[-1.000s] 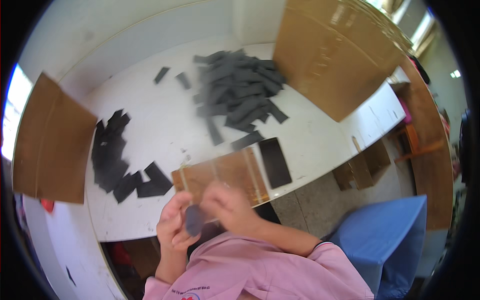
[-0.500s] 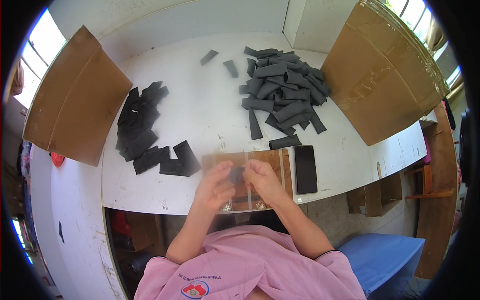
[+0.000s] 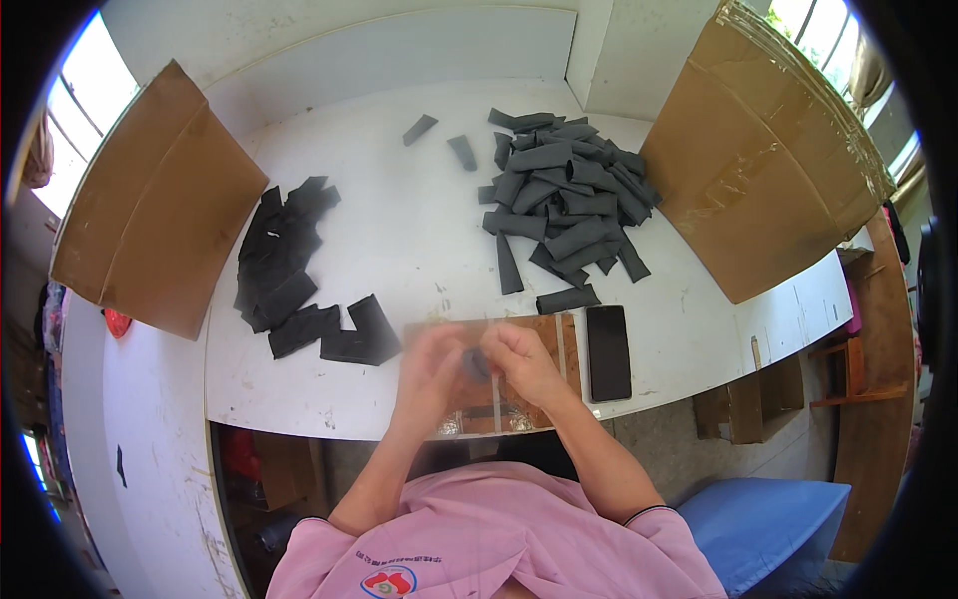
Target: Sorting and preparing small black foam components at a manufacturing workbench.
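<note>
Over a brown board at the table's front edge, both hands come close together around a small dark grey fabric piece (image 3: 476,365). My right hand (image 3: 523,363) pinches the piece at its upper right, fingers closed. My left hand (image 3: 429,374) is beside it on the left, smeared by motion, so its grip does not show clearly. Beneath them lies the brown board (image 3: 559,349) with strips of clear tape. A large heap of grey fabric tubes (image 3: 574,190) lies beyond my right hand. Darker, flatter fabric pieces (image 3: 279,250) are piled to the left.
A black phone (image 3: 609,352) lies right of the board. Cardboard panels stand at the left (image 3: 160,210) and right (image 3: 763,160) of the white table (image 3: 399,220). Two loose grey pieces (image 3: 461,153) lie toward the back. Below right is a blue cover (image 3: 763,529).
My left hand's fingers have shifted around the dark piece, which now looks more rounded. My right hand stays almost in place. The whole view has tilted slightly, so the table appears lower.
</note>
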Demonstrator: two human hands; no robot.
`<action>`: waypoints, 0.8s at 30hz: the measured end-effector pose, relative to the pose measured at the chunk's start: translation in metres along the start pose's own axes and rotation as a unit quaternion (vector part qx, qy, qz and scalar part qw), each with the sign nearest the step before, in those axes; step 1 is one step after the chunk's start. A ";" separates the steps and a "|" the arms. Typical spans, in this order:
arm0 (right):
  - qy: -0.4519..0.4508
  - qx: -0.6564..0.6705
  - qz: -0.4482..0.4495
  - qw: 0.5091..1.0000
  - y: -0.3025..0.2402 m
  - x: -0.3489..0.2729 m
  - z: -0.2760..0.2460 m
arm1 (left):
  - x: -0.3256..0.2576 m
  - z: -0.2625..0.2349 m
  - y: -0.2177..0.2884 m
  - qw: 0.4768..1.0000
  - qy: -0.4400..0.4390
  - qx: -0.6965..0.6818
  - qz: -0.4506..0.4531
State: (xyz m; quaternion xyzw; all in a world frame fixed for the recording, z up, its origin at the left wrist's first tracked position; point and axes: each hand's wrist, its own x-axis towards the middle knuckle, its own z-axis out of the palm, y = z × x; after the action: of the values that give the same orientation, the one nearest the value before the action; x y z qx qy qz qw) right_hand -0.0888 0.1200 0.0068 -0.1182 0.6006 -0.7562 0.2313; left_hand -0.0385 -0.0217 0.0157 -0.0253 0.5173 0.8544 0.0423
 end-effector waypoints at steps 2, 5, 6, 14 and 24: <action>0.013 -0.077 -0.017 0.997 -0.006 0.001 -0.005 | -0.001 0.007 0.019 0.953 0.032 0.257 0.154; 0.050 -0.219 -0.103 0.969 -0.012 -0.002 -0.008 | -0.001 0.010 0.035 0.916 -0.076 0.329 0.216; 0.075 -0.282 -0.175 0.940 -0.015 -0.003 -0.008 | -0.002 0.011 0.035 0.916 -0.073 0.328 0.217; -0.011 -0.516 -0.347 0.783 -0.073 -0.015 0.014 | -0.017 0.025 0.037 0.979 0.114 -0.027 0.165; 0.018 -0.508 -0.270 0.818 -0.018 -0.014 0.003 | 0.000 0.018 0.021 0.995 -0.006 0.035 0.091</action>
State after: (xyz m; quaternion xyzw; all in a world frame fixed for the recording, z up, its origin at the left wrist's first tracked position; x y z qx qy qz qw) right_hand -0.0791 0.1279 0.0266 -0.3628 0.8473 -0.3783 -0.0857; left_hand -0.0403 -0.0150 0.0428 0.0283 0.5468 0.8362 -0.0318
